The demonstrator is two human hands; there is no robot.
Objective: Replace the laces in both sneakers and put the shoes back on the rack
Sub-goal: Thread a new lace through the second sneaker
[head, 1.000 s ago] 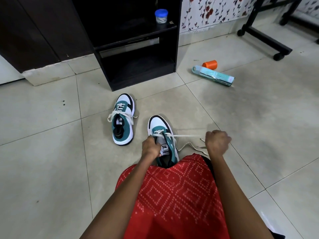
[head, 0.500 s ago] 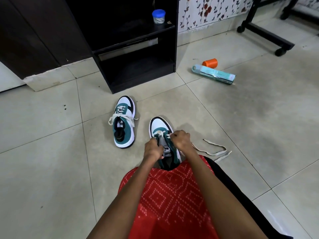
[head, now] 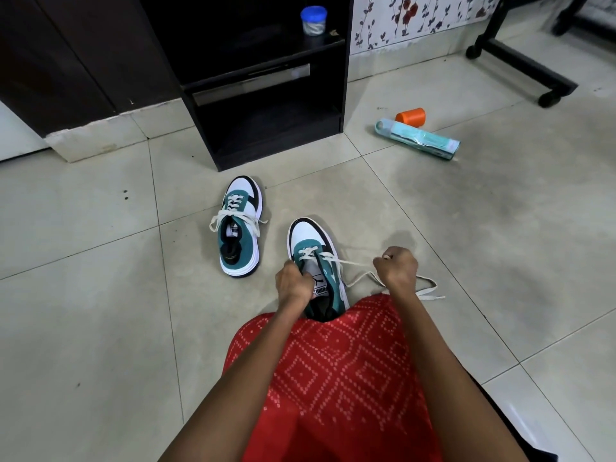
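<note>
**Lace pulled sideways from the near sneaker**

The right hand (head: 396, 270) is clenched in a fist around the cream lace (head: 354, 263), which runs in a taut line from the hand back to the upper eyelets of the near sneaker (head: 308, 233). The rest of the lace trails loose on the tile behind that hand. The left hand (head: 295, 283) curls over the sneaker's left edge beside the tongue and grips it. The shoe, teal and white with a black toe rim, stands on the tiled floor (head: 100, 295) with its toe pointing away. Its heel is hidden behind the person's knee in red patterned cloth (head: 333, 378).

The second sneaker (head: 240, 228) stands just to the left and a little further off. It is laced, with its ends hanging over both sides.

Beyond it is the black rack (head: 345, 78), with both shelves open. A blue-lidded jar (head: 313, 20) sits on the upper shelf.

To the right, well apart from the shoes, an orange cup (head: 411, 115) lies on its side beside a teal wrapped tube (head: 420, 143). Further back is the wheeled base of a black stand (head: 520, 65).
</note>
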